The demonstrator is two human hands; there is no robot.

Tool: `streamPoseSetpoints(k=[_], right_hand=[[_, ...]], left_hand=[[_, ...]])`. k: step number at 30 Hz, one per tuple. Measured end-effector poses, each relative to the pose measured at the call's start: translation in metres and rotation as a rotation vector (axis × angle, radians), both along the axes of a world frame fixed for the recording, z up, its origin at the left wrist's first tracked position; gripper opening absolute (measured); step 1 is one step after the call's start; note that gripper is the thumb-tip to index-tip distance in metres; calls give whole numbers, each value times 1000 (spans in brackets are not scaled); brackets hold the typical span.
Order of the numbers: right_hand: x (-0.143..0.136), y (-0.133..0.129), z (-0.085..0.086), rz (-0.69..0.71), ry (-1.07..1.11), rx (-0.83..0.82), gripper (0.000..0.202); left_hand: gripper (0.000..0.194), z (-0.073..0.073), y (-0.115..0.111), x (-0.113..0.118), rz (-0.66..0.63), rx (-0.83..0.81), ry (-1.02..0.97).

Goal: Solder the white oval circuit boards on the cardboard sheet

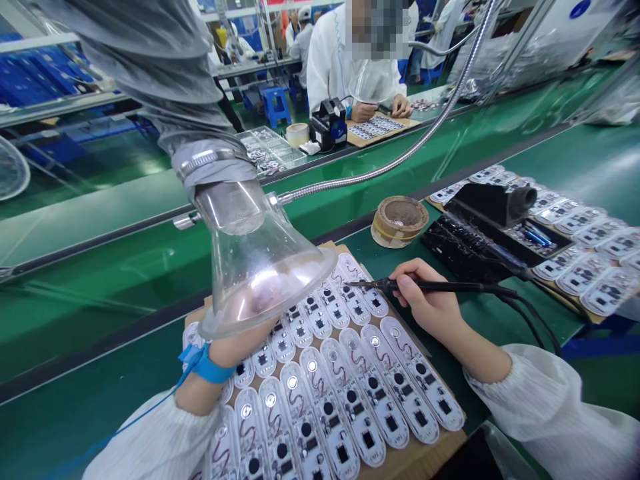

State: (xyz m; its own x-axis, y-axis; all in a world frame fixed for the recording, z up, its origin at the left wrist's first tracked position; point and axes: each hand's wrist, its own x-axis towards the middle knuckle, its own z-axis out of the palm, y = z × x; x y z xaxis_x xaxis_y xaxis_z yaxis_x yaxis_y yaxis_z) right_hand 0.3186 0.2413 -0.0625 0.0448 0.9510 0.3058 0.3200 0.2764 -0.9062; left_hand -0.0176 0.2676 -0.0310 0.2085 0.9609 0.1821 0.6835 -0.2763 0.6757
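My right hand (pixel 425 297) is closed around a soldering iron (pixel 387 285). Its thin tip points left, over the upper row of white oval circuit boards (pixel 373 393). These boards lie in rows on a cardboard sheet (pixel 420 460), each with black chips, a round disc and thin red and dark wires. Wearing a blue wrist strap (pixel 213 365), my left hand (pixel 256 335) reaches over the boards from the left. A clear fume hood (pixel 265 273) covers most of that hand, and its fingers are blurred behind the plastic, so their grip is hidden.
A grey duct (pixel 165 87) and flexible metal tube (pixel 390 163) run to the hood. Beyond the boards sits a round tin (pixel 400 220). At right are a black soldering-iron stand (pixel 493 227) and more boards (pixel 607 287). Across the bench, a co-worker (pixel 327 60) handles similar boards.
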Motion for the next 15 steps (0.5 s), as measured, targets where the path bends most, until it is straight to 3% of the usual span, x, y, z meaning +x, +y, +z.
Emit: streamPoseSetpoints(k=[4,15], right_hand=[[0,0,0,2,-11,9,20],[2,2,-2,17,-47,24,20]], left_hand=[[32,5,1,3,0,-49,-34],[32,1,0,0,-51,-27,55]])
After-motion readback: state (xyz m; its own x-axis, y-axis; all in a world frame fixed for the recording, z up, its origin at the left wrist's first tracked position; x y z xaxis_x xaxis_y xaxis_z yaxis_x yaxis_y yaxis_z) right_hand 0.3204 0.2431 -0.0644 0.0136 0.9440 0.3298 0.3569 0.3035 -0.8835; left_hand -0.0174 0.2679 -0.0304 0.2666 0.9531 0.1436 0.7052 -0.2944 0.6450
